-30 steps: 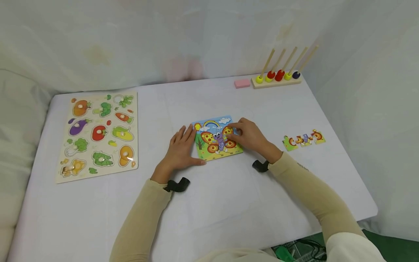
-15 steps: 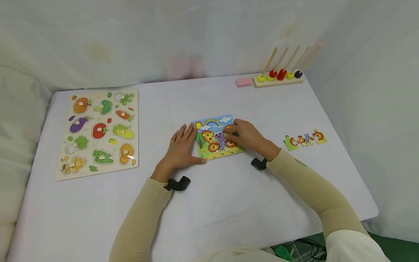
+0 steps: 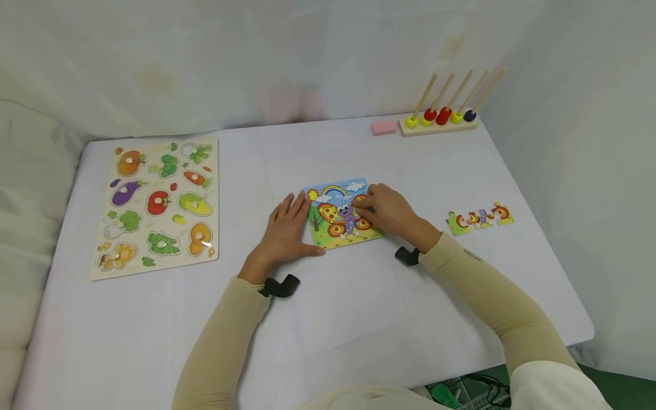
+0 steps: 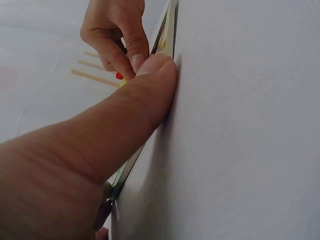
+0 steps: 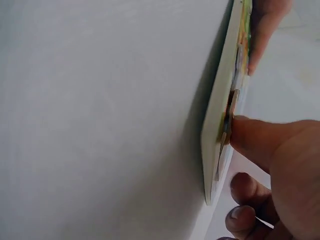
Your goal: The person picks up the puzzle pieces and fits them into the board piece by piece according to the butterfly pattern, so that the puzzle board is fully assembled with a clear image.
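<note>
A butterfly jigsaw puzzle point(image 3: 323, 236) in a shallow board lies in the middle of the table. My left hand point(image 3: 284, 233) rests along its left side with fingers spread, the thumb at the lower left edge. Over the butterfly's upper right wing, my right hand point(image 3: 392, 213) pinches a puzzle piece. That puzzle piece point(image 5: 233, 102) shows in the right wrist view, its edge raised from the board under my thumb. The fingers hide most of it in the head view. In the left wrist view, my left thumb point(image 4: 135, 105) covers much of the board's edge.
Several loose puzzle pieces point(image 3: 480, 218) lie in a row at the right. A vegetable peg puzzle point(image 3: 154, 228) lies at the left. At the back right stand a bead-counting stand point(image 3: 438, 130) with upright rods and a pink block point(image 3: 384, 128).
My right fingers have shifted slightly on the upper right wing and now cover more of it. My left hand has stayed in place; the head view has shifted a little.
</note>
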Tool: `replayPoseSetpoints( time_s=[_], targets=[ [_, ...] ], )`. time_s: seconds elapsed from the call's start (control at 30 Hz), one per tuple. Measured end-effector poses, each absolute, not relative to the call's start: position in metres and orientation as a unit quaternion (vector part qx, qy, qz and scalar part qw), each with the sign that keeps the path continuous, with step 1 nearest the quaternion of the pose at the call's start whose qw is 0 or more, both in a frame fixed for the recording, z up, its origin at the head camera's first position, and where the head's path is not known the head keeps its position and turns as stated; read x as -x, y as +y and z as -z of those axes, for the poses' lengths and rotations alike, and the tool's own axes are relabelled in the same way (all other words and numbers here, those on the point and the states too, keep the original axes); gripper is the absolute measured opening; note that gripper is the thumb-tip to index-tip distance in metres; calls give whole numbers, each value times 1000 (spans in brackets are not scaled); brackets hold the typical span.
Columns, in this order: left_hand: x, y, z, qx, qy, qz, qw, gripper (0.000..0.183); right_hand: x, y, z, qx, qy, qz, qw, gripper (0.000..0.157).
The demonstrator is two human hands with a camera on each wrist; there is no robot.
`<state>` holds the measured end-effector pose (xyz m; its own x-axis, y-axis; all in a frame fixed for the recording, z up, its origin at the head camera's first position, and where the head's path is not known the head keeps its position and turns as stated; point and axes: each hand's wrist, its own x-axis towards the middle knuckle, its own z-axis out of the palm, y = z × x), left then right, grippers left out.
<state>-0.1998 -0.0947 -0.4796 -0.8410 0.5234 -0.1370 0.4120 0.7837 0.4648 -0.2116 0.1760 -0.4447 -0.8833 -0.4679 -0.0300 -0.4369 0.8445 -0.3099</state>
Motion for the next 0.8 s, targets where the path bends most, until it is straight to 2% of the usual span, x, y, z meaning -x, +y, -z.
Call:
replayPoseSetpoints(
  time_s=[0.3, 0.6, 0.8],
  targets=[
    [200, -95, 480, -254, 935, -213, 127, 123, 211, 177, 446, 228, 958, 164, 62, 49],
    [201, -96, 478, -253, 935, -212, 131, 123, 217, 172, 451, 151, 951, 256, 88, 44],
    [200, -95, 478, -253, 935, -212, 132, 122, 216, 168, 451, 135, 953, 250, 103, 45]
  ],
)
